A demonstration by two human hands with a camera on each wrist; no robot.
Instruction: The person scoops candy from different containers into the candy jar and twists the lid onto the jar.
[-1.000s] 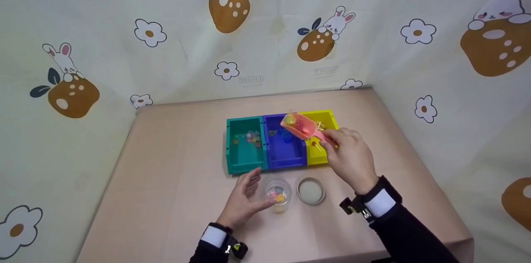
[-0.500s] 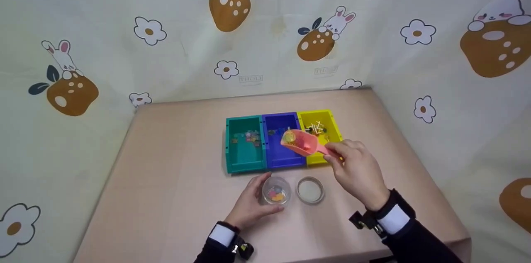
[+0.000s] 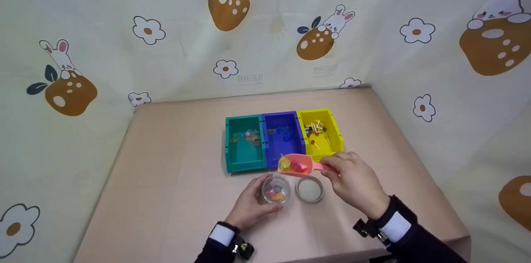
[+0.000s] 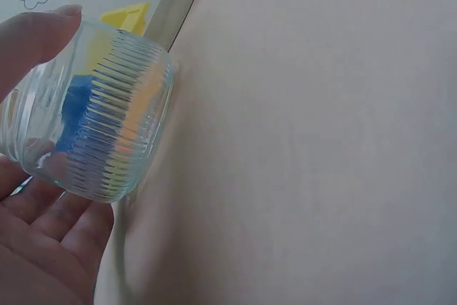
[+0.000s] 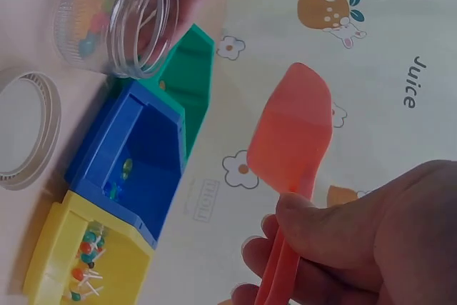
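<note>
My left hand (image 3: 251,207) holds a small clear ribbed jar (image 3: 276,190), with the thumb on one side and the fingers on the other. The jar is open, and colourful pieces lie at its bottom. In the left wrist view the jar (image 4: 100,108) sits between thumb and fingers. My right hand (image 3: 356,180) pinches the handle of a pink scoop (image 3: 307,159). Yellow and pink translucent pieces (image 3: 285,164) rest in the scoop, which hangs just behind the jar, over the front edge of the blue bin. From the right wrist camera, the scoop's underside (image 5: 293,133) hides its load.
A round lid (image 3: 310,189) lies right of the jar. Behind stand three joined bins: green (image 3: 245,161) and blue (image 3: 274,151) with small translucent pieces, and yellow (image 3: 330,115) with tiny lollipop-like sticks (image 3: 317,126). A patterned cloth (image 3: 178,64) walls the table (image 3: 166,180).
My right hand has brought the loaded scoop from above the blue and yellow bins down toward the jar. My left hand has moved in and taken hold of the jar.
</note>
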